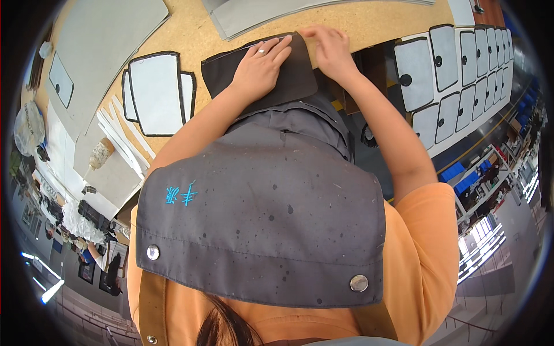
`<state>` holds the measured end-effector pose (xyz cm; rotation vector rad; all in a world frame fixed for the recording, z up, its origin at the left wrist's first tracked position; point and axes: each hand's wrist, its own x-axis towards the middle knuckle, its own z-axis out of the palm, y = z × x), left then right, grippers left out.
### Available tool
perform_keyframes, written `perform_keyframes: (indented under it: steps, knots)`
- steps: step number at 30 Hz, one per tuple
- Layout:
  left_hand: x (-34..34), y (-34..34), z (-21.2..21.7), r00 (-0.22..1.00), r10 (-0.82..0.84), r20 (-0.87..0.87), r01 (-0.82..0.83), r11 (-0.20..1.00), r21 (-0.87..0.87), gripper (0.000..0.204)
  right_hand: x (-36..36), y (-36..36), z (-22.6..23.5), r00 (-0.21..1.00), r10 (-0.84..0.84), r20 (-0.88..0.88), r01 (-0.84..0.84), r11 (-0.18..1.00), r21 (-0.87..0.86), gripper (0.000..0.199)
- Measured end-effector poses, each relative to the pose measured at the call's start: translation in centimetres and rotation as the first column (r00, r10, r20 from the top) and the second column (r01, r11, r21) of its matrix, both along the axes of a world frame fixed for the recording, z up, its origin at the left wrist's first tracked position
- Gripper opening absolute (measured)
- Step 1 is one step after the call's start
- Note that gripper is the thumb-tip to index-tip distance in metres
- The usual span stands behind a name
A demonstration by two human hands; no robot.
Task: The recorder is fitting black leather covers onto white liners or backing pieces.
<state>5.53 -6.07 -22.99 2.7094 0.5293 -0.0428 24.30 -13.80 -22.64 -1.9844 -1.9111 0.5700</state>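
Work in hand seems to be at the upper edge of one dark panel (300,75), which lies at the near edge of the counter (193,37), just in front of the apron (259,202). The left hand (258,69) rests flat over it with fingers extended, not closed on anything; the right hand (330,51) is bent at the upper right corner, and whether its fingertips pinch the edge I cannot tell. In my judgement, the next move calls for steady pressure from the left while the right works carefully along this edge. To the left are pale panels with black borders (154,95), white strips (118,135) and a bottle (101,153); grey sheets (271,17) lie beyond. These stand apart from both hands, but the pale panels could limit sideways movement. On the right, bordered panels with black discs (412,69) are in rows.
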Motion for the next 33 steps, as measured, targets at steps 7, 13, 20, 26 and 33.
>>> perform_keyframes:
  steps: [7,13,20,26,33]
  knots:
    - [-2.2,-0.8,0.1,0.989,0.122,0.08,-0.107,0.981,-0.165,0.042,-2.1,-0.3,0.7,0.994,0.06,0.09,-0.066,0.996,0.063,0.029]
    - [-7.0,-0.2,0.1,0.989,0.142,0.036,-0.137,0.983,-0.121,0.05,-3.5,0.7,2.0,0.847,0.252,0.468,-0.228,0.968,-0.108,0.026]
    - [-9.6,0.6,-0.6,0.957,0.276,0.094,-0.25,0.943,-0.221,0.042,-4.7,2.2,3.7,0.836,0.29,0.465,-0.197,0.951,-0.238,0.026]
    - [-9.3,0.8,-1.2,0.942,0.314,0.12,-0.267,0.915,-0.303,0.04,-9.3,2.0,1.1,0.935,0.311,0.172,-0.324,0.944,0.053,0.038]
    - [-8.6,1.4,-0.1,0.935,0.34,0.102,-0.317,0.929,-0.192,0.034,-4.4,0.5,2.2,0.986,0.018,0.167,-0.04,0.991,0.13,0.03]
